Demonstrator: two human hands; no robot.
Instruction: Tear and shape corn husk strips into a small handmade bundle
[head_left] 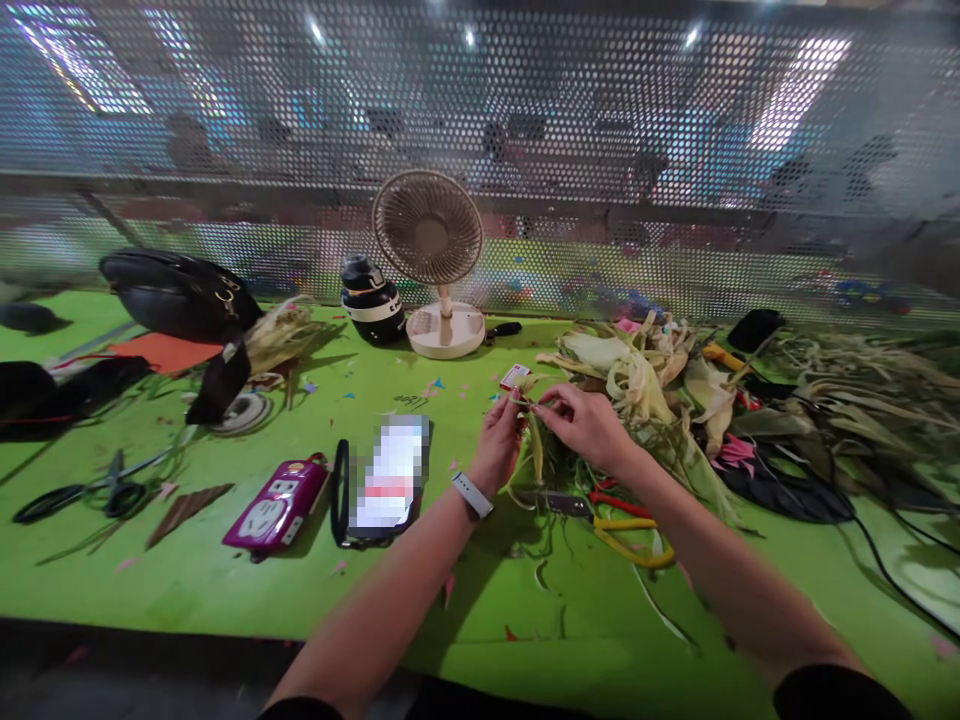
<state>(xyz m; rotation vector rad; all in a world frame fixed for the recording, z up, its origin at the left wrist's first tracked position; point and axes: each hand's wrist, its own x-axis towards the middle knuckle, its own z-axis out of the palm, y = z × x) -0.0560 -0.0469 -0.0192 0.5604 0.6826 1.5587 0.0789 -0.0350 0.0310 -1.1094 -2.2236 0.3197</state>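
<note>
My left hand (499,440), with a pale band on its wrist, pinches a strip of corn husk (535,450) in front of the husk pile. Close beside it, my right hand (585,425) has thumb and fingers pressed together on the same piece. How the two fingertips divide the strip is too small to make out. Pale and green corn husks (630,370) lie heaped just behind and right of my hands. Below them rest scissors with yellow and red handles (634,535), partly behind my right forearm. A small red and white box (515,376) lies just beyond my fingers.
A phone (390,475) and a purple power strip (277,505) lie left of my forearm. Dark scissors (112,490) are farther left. Behind stand a desk fan (430,230), a black jar (373,305) and a black bag (176,290). A perforated metal screen (570,130) closes the back.
</note>
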